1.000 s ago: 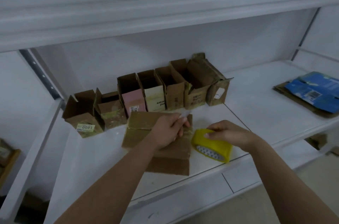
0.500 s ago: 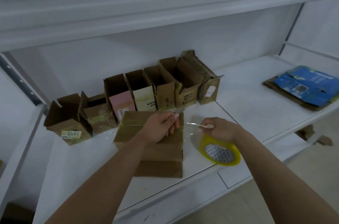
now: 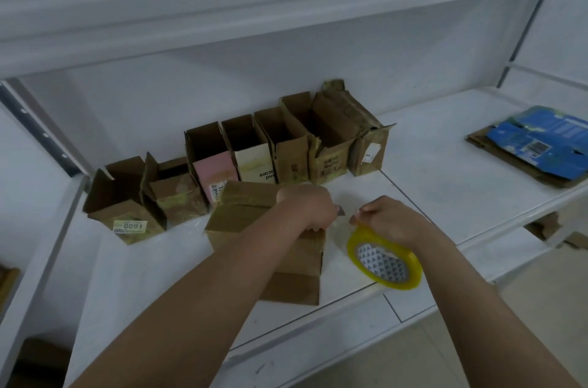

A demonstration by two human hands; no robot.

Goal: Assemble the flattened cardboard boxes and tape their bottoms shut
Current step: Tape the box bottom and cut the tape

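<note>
Fingers, left: your left hand (image 3: pixel 307 208) is curled over the top right edge of the box in work (image 3: pixel 270 238), fingers closed on a small grey object, apparently a blade, whose tip (image 3: pixel 341 212) shows at its 3 o'clock side. What it is exactly cannot be told.
Fingers, right: your right hand (image 3: pixel 389 219) pinches the top of the yellow tape roll (image 3: pixel 385 259), which hangs tilted below it, just beside the box at the box's 3 o'clock.
Change: a second ago the roll lay low under your right palm, near the shelf. It is now lifted and drawn out to the right, and a clear strip (image 3: pixel 345 222) seems to run from the box edge to the roll. Your left hand has shifted from the middle of the box top to its right edge.
Meaning: judged from this, the strip is laid across the seam and you are at the point of cutting it free. The seam itself is hidden under your left forearm, so its closure cannot be confirmed.
Task item: the box in work stands bottom-up at the front of the white shelf (image 3: pixel 445 184).
Finished stock: a row of opened boxes (image 3: pixel 264 152) stands at 12 o'clock of it, against the back wall.
Remaining stock: flattened cardboard with a blue face (image 3: pixel 537 146) lies at 2 o'clock, well apart, not yet assembled.
Risk: a slack strip may stick to itself on cutting; keep it taut.
</note>
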